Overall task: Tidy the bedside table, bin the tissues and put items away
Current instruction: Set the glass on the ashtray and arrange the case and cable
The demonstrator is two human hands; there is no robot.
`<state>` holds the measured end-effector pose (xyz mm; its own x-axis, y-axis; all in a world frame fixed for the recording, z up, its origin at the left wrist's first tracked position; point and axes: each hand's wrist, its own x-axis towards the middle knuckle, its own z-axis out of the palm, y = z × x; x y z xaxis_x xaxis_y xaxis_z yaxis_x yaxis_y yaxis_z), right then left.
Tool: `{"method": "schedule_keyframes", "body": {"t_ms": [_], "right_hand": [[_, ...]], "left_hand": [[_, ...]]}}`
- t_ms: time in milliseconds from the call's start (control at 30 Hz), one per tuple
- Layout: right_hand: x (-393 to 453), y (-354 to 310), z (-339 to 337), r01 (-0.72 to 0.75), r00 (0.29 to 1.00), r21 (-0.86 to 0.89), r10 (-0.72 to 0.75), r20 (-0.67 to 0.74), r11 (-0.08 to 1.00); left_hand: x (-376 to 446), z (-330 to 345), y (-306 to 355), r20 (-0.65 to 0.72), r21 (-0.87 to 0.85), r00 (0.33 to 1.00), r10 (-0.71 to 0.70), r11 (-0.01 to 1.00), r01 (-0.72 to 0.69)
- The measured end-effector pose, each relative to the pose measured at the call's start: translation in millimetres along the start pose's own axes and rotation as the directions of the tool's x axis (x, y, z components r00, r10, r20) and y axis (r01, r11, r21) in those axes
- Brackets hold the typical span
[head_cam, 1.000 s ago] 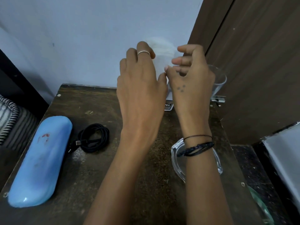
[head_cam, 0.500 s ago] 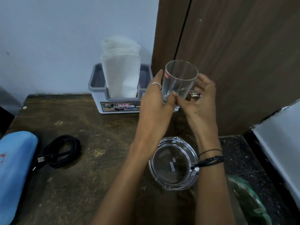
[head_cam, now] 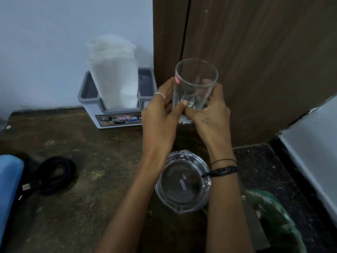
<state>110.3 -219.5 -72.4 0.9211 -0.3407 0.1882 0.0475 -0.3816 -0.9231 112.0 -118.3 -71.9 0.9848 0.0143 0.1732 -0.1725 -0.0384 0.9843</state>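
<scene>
Both hands are wrapped around a clear drinking glass with a red label near its rim [head_cam: 196, 83], held upright above the back right part of the dark brown wooden worktop [head_cam: 91, 161]. The left hand [head_cam: 160, 115] curls round the glass from the left, its thumb across the faceted lower part; the right hand [head_cam: 209, 114] grips the opposite side, fingers showing through the wall. Held by its lower half with two hands, the empty glass stays level and safe from slipping, likely on its way to being put away.

Directly below the wrists, near the worktop's right edge, sits a round clear glass ashtray [head_cam: 184, 183]. At the back edge, against the pale wall, a grey and white plastic holder [head_cam: 116, 114] keeps a stack of folded white tissues [head_cam: 113, 73] standing upright, apparently clean stock rather than rubbish. A coiled black USB cable [head_cam: 52, 174] lies towards the left edge, just beside a light blue hard case [head_cam: 9, 189] that is partly cut off by the frame.

A dark wooden panel rises behind the glass, and crumpled green plastic [head_cam: 273, 216] lies on the dark speckled floor beyond the right edge
</scene>
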Motion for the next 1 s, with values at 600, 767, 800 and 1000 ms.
{"method": "schedule_keyframes", "body": {"t_ms": [600, 767, 800, 1000], "right_hand": [[-106, -35, -55, -0.041, 0.995, 0.156, 0.025, 0.100, 0.987], [-116, -29, -47, -0.058, 0.984, 0.063, 0.046, 0.174, 0.996], [-117, -28, -45, -0.063, 0.981, 0.041, 0.054, 0.187, 0.997], [-115, -21, -45, -0.081, 0.967, -0.028, 0.085, 0.238, 0.996]], "left_hand": [[-87, -44, 43, 0.218, -0.110, 0.976, 0.013, 0.994, 0.012], [-95, -61, 26, 0.169, -0.116, 0.986, -0.003, 0.993, 0.023], [-95, -63, 24, 0.167, -0.115, 0.986, -0.001, 0.993, 0.021], [-93, -66, 10, 0.184, -0.104, 0.983, -0.016, 0.994, 0.035]]}}
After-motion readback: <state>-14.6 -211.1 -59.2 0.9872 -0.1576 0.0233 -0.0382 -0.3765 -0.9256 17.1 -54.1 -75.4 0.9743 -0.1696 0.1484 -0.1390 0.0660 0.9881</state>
